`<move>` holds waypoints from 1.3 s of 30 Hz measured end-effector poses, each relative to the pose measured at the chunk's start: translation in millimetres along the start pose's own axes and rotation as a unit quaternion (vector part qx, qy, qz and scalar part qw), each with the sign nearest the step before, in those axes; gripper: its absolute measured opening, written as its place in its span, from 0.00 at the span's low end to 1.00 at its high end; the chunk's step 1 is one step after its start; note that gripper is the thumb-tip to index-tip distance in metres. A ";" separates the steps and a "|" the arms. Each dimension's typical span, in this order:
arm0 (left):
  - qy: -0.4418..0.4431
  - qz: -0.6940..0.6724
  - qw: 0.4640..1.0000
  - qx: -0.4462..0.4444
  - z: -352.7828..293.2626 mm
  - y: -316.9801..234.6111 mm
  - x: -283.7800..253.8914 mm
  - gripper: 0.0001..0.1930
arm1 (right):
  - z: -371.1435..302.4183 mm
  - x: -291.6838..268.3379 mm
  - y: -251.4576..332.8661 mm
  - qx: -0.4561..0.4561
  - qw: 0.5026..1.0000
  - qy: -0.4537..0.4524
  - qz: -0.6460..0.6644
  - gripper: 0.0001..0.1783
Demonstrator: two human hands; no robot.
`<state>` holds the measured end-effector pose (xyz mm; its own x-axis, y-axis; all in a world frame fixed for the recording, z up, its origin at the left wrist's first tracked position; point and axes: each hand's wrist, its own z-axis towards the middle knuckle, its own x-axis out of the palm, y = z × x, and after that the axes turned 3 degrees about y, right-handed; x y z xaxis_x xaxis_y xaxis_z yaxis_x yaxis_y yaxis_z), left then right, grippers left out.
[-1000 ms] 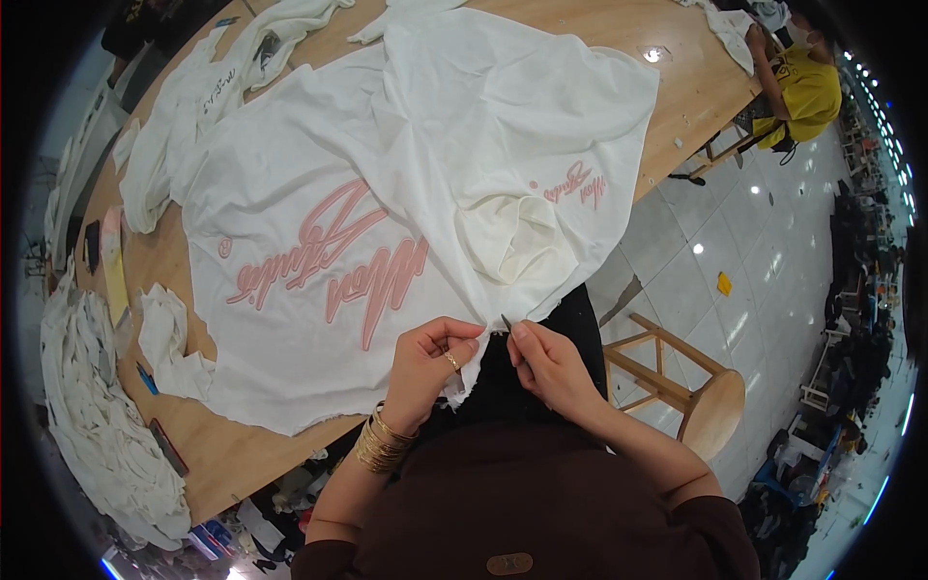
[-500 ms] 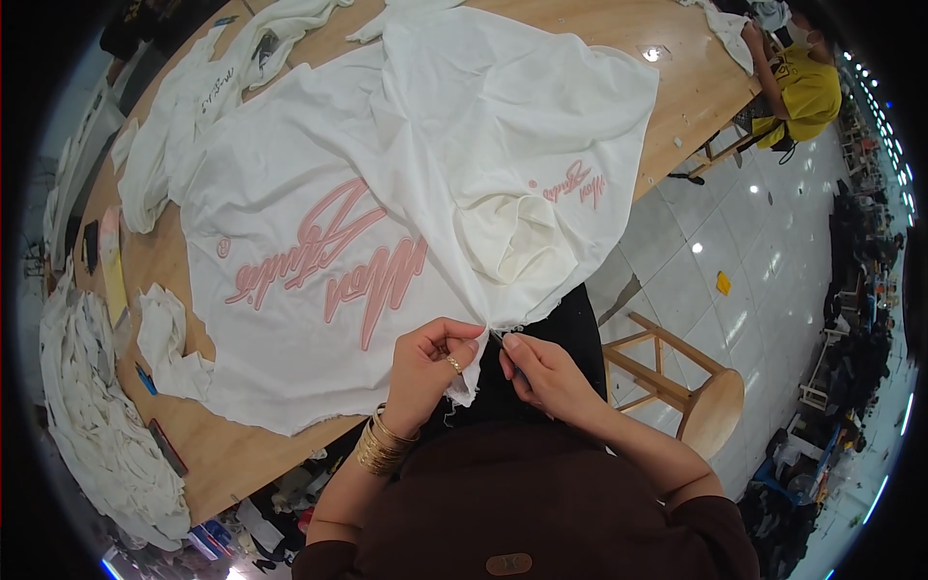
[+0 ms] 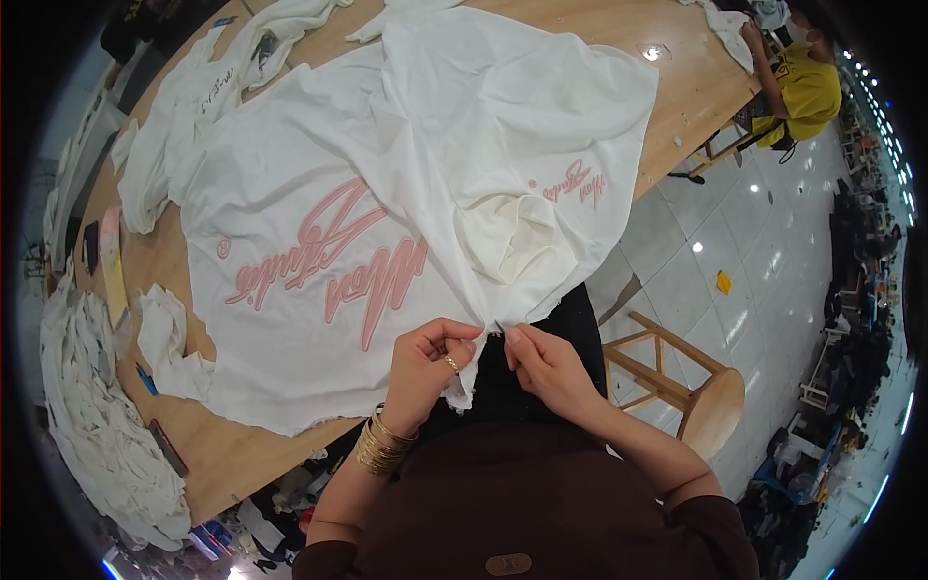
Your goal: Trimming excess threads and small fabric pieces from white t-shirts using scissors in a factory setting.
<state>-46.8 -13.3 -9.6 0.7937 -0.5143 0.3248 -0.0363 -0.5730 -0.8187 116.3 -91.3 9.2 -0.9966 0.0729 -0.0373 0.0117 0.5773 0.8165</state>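
A white garment with pink lettering is spread over the table and hangs past its near edge. My left hand, with a ring and bangles, pinches the garment's raw edge between thumb and fingers. Close beside it, my right hand is closed round a small thin tool. Only the tool's narrow dark tip shows, touching or almost touching the cloth by my left fingertips; its kind cannot be made out. A folded, rounded opening of the garment lies just beyond my hands.
The wooden table carries more white garments and a heaped white pile at left. A dark phone-like object lies near that pile. A wooden stool stands at right. Far right, a person in yellow handles white cloth.
My right hand has shifted slightly right and up, and the tool tip now shows between my hands. The left hand keeps its pinch, and the cloth edge has moved a little.
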 end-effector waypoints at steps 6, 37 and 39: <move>-0.001 0.003 1.000 0.007 0.0 0.2 1.6 0.09 | -6.7 0.8 7.2 0.041 0.995 0.065 0.068 0.22; 0.006 -0.012 1.000 -0.002 1.2 0.1 3.0 0.09 | 17.7 4.3 -14.3 -0.189 0.933 -0.171 -0.253 0.13; 0.009 0.017 1.000 -0.001 1.5 0.0 -1.9 0.09 | 23.3 2.1 -14.7 -0.221 0.913 -0.186 -0.286 0.13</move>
<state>-47.4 -11.4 -10.9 0.7809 -0.5454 0.3046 -0.0649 -0.5558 -0.8288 116.0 -80.7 -16.3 -0.7316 0.1815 -0.6571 -0.6187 0.2279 0.7519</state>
